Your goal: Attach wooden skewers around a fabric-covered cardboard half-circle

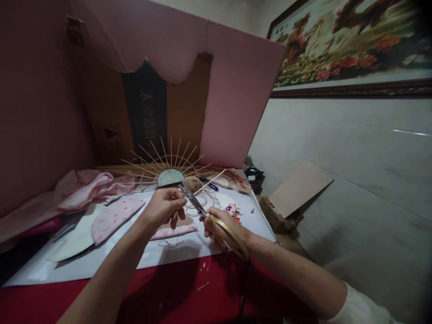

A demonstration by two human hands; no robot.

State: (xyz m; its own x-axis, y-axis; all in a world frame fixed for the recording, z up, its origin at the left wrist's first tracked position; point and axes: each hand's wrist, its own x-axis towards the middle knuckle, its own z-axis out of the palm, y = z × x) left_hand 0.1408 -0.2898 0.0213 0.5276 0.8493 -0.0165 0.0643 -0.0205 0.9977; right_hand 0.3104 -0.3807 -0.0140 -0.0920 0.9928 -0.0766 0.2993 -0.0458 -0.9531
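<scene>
My right hand (221, 225) is wrapped round the gold handles of a pair of scissors (194, 199), whose metal blades point up and to the left. Close beside the blades, the fingers of my left hand (167, 204) are pinched; anything between them is too small to make out. Just beyond the blades stands a half-round piece of pale green patterned card (170, 177) with thin wooden sticks fanning out from it. A ball of twine (193, 183) lies to its right, with loose loops of cord (202, 200) behind the scissors.
Pink dotted half-round pieces (113, 220) and crumpled pink cloth (91, 186) lie left on a white sheet (162, 256) over a red cloth (162, 292). A pink-painted cardboard box (236, 99) rises behind. Scraps (203, 285) lie in front; a cardboard panel (300, 186) leans right.
</scene>
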